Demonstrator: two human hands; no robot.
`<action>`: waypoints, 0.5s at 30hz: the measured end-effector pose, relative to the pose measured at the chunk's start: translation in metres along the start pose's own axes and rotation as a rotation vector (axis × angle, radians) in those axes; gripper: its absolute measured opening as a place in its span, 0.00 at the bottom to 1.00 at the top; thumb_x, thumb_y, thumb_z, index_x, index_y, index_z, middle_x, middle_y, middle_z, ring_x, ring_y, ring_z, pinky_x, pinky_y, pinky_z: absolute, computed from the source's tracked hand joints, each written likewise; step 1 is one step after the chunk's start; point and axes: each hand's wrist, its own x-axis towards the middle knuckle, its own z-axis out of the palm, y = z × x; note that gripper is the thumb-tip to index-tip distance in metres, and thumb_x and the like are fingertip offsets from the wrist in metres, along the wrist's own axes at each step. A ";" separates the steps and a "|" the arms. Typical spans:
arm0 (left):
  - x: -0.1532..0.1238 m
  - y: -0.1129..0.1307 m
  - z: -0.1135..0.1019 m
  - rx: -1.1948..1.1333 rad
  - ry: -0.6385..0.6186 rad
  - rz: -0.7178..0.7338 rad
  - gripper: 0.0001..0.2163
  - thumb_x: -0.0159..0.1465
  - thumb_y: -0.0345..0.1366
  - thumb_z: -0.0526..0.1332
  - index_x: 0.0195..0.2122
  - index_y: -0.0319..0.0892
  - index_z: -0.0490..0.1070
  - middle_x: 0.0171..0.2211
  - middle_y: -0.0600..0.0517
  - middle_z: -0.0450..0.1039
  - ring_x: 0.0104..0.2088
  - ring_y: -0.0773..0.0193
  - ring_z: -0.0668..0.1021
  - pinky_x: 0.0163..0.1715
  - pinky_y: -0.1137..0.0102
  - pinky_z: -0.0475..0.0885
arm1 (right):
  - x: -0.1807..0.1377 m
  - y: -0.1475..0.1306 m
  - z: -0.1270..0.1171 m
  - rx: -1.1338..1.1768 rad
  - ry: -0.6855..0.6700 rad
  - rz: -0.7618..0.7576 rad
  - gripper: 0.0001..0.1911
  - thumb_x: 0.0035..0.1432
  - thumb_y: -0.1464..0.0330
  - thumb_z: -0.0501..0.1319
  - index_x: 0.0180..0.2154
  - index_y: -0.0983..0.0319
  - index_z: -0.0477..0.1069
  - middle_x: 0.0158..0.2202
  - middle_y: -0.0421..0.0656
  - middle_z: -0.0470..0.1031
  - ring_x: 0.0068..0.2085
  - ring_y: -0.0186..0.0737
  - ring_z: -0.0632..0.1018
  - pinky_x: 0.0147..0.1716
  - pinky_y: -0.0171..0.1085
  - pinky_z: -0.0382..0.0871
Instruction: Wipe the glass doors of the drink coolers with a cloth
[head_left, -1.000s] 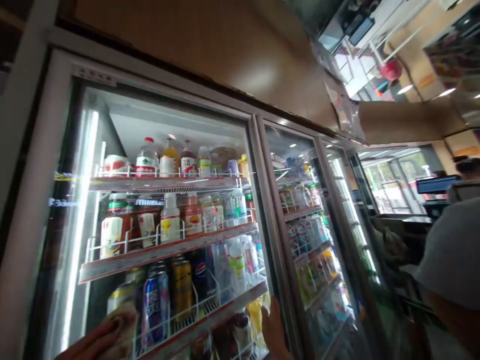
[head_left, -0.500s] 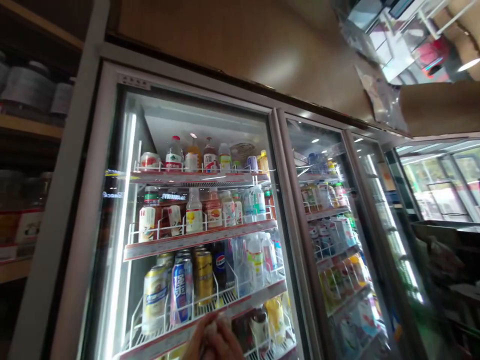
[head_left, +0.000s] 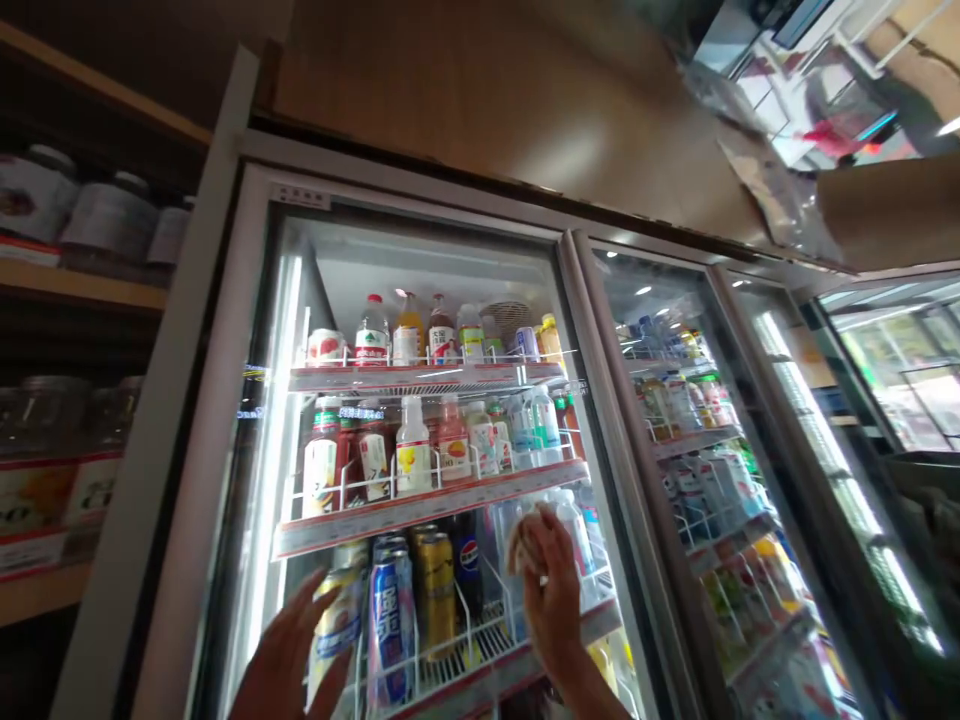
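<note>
My right hand is closed round a crumpled, pale cloth, held up at the glass door of a drinks fridge; whether the cloth touches the glass I cannot tell. Lower left, my left hand has its fingers spread and holds nothing. It is in front of a tall light-coloured can on the shelf behind the glass. Between the two hands, a blue can, gold cans and a dark Pepsi bottle show through the door.
Bottles stand on the upper fridge shelves. To the right runs the door frame, with more glass-fronted fridges beyond. A wooden rack of jars is at the left. Brown panelling spans the top.
My hands were together low in the view; now they are apart. The right has risen to the right with the cloth, and the left has opened at the lower left. The view has shifted slightly.
</note>
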 end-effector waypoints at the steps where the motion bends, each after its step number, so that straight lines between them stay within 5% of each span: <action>1: 0.012 -0.011 -0.005 0.120 0.079 0.062 0.20 0.60 0.46 0.53 0.51 0.45 0.64 0.58 0.45 0.61 0.58 0.51 0.65 0.57 0.54 0.61 | 0.005 -0.004 0.012 -0.040 0.007 -0.033 0.21 0.61 0.69 0.49 0.56 0.60 0.62 0.59 0.52 0.61 0.60 0.50 0.64 0.52 0.52 0.66; 4: 0.032 -0.025 -0.006 0.366 0.205 0.212 0.22 0.62 0.42 0.49 0.56 0.39 0.59 0.62 0.40 0.54 0.62 0.48 0.57 0.61 0.49 0.50 | -0.015 -0.036 0.050 -0.112 -0.114 -0.204 0.27 0.59 0.70 0.51 0.61 0.62 0.55 0.62 0.53 0.56 0.63 0.55 0.57 0.54 0.58 0.61; 6: 0.032 -0.024 -0.001 0.441 0.213 0.259 0.24 0.62 0.40 0.48 0.59 0.39 0.54 0.64 0.40 0.48 0.64 0.49 0.52 0.61 0.48 0.46 | -0.039 -0.062 0.069 -0.101 -0.189 -0.331 0.28 0.58 0.68 0.54 0.61 0.61 0.55 0.61 0.50 0.59 0.63 0.51 0.57 0.56 0.53 0.61; 10: 0.024 -0.021 0.004 0.449 0.220 0.274 0.25 0.62 0.39 0.49 0.61 0.40 0.52 0.64 0.40 0.47 0.64 0.49 0.50 0.61 0.48 0.47 | -0.040 -0.074 0.074 -0.058 -0.286 -0.592 0.23 0.59 0.63 0.55 0.56 0.56 0.62 0.59 0.41 0.64 0.62 0.42 0.59 0.62 0.47 0.51; 12: 0.023 -0.019 0.003 0.427 0.206 0.259 0.24 0.62 0.40 0.49 0.60 0.40 0.54 0.64 0.41 0.48 0.64 0.49 0.51 0.61 0.48 0.47 | -0.010 -0.057 0.066 -0.099 -0.296 -0.567 0.23 0.59 0.64 0.55 0.56 0.57 0.62 0.60 0.43 0.63 0.63 0.44 0.59 0.63 0.52 0.44; 15: 0.024 -0.013 0.000 0.393 0.191 0.239 0.25 0.62 0.41 0.49 0.60 0.42 0.54 0.64 0.43 0.47 0.64 0.49 0.52 0.61 0.48 0.47 | 0.035 -0.031 0.058 -0.205 -0.125 -0.336 0.22 0.60 0.69 0.51 0.56 0.61 0.62 0.60 0.49 0.60 0.63 0.46 0.58 0.61 0.55 0.45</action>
